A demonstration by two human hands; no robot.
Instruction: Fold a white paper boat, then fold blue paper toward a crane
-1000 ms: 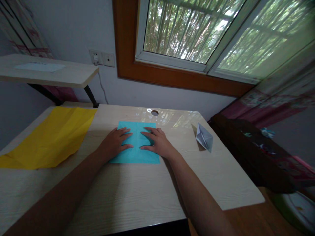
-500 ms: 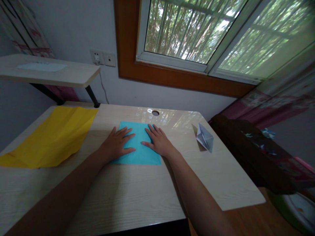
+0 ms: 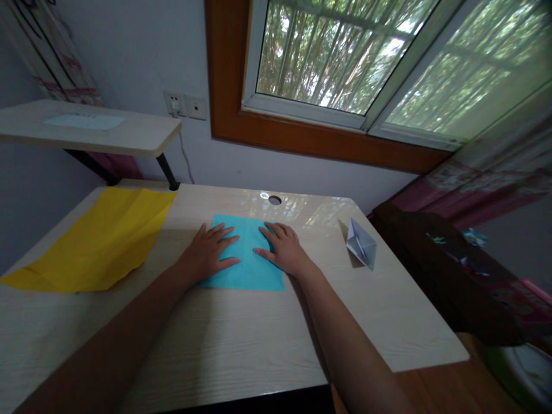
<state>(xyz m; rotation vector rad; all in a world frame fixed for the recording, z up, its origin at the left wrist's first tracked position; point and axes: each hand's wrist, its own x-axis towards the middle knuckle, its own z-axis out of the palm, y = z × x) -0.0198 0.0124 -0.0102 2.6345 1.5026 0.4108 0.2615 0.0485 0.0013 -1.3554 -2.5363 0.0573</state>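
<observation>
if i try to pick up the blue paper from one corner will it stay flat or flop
The blue paper looks like a thin sheet lying flat, so it would probably droop. It likely weighs little. On the glossy table it may slide once the left hand and right hand lift off.

My left hand (image 3: 209,253) and right hand (image 3: 282,250) lie flat, fingers spread, on the cyan paper (image 3: 248,256) on the wooden table (image 3: 241,339). Yellow sheet (image 3: 97,238) to the left, small folded white paper boat (image 3: 361,244) to the right, well apart.

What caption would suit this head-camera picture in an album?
Left hand and right hand rest flat on a blue paper sheet, yellow paper and a folded paper boat alongside.
</observation>
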